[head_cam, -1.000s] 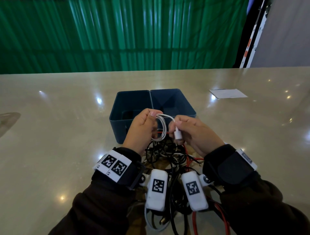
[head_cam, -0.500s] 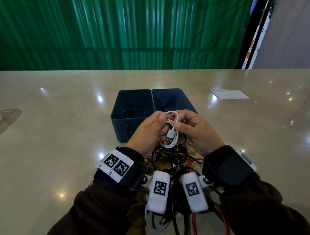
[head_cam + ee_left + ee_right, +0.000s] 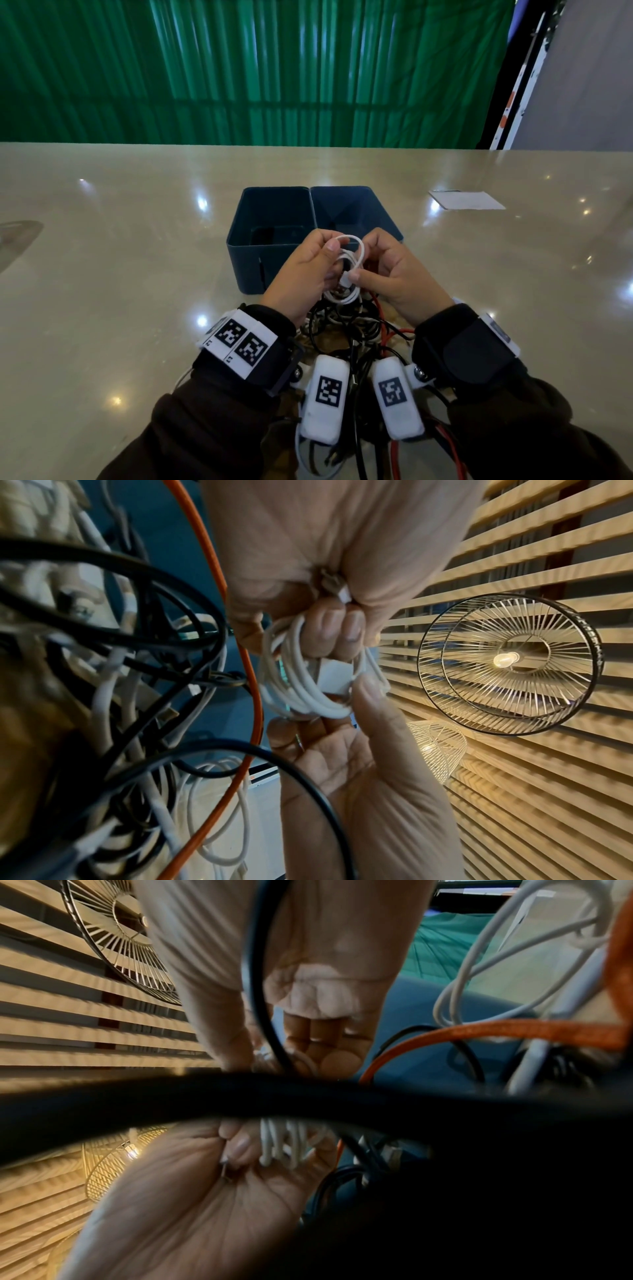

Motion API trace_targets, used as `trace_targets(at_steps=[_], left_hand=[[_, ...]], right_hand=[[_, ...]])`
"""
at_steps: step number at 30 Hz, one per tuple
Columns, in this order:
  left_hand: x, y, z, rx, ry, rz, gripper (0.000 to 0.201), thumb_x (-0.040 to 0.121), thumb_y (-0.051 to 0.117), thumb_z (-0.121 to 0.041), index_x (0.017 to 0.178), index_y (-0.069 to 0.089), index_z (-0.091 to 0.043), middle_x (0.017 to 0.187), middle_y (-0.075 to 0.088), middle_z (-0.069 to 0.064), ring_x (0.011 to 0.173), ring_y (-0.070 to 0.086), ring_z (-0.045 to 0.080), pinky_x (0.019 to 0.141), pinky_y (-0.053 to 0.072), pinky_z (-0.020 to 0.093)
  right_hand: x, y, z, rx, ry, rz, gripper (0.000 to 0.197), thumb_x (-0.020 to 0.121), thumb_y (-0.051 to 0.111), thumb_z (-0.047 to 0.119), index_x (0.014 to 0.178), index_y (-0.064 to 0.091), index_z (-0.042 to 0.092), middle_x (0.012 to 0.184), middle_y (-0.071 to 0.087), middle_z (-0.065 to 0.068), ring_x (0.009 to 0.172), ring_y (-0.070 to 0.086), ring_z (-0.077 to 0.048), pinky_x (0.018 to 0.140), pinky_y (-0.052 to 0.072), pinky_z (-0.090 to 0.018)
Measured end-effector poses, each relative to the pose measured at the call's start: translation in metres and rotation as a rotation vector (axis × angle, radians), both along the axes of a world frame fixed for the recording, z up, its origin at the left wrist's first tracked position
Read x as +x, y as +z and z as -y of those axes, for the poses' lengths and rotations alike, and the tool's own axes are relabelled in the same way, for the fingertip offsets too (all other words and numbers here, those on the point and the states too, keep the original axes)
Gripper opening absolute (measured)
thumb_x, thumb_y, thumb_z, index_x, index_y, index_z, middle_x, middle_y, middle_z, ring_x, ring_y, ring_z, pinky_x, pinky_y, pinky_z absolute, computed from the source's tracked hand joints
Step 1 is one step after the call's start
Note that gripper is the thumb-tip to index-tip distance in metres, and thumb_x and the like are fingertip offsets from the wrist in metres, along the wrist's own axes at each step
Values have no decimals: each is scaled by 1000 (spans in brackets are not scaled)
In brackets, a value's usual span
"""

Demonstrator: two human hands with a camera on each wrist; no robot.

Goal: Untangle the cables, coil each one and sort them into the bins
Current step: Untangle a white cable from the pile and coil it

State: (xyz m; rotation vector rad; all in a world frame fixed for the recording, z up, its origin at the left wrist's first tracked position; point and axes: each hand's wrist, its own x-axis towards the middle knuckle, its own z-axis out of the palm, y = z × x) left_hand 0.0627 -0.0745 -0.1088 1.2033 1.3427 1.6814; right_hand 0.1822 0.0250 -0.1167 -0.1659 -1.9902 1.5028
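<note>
White cable point(image 3: 356, 255), wound into a small coil, held up between both hands above the near middle of the table point(image 3: 102, 274), just in front of the bins. Left hand point(image 3: 305, 270) grips the coil's left side, fingers curled round the loops, thumb on top. Right hand point(image 3: 397, 274) pinches the cable's white plug point(image 3: 334, 674) against the coil with thumb and fingers. Two dark blue bins point(image 3: 274, 219) stand side by side, touching, beyond the hands; something dark lies in the left one, too dim to identify. Tangle of black, white and orange cables point(image 3: 352, 329) lies on the table under the wrists, toward the near edge. White paper point(image 3: 466, 199) toward the far right.
</note>
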Motion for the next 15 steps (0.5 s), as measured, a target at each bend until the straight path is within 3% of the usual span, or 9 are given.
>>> trace_targets(at_steps=[5,8,12,15], left_hand=[[3,0,0,2,-41,-12,21,102,32,-14,107,52,-8,62,39,-1,53,35,5,53,39,16],[4,-1,0,4,-75,-62,19,103,32,-13,106,51,-10,63,39,0,52,36,3,51,37,14],[6,-2,0,4,-81,-80,19,102,32,-13,113,47,-7,63,42,-4,52,36,1,49,35,14],[7,-3,-1,7,-88,-79,21,102,32,-11,118,46,-12,65,44,-6,53,35,1,49,33,14]], right_hand=[[-2,0,1,18,-70,41,32,69,68,21,90,43,18,80,51,-10,71,48,-24,65,43,-38],[-3,0,2,28,-134,106,32,68,61,12,94,44,20,80,55,-8,70,51,-20,62,44,-31],[-4,-1,1,46,-158,207,28,68,58,9,92,48,19,76,56,-2,69,51,-16,63,43,-32],[-3,1,2,42,-157,206,28,79,56,-9,89,48,16,67,52,6,55,48,-1,53,39,-17]])
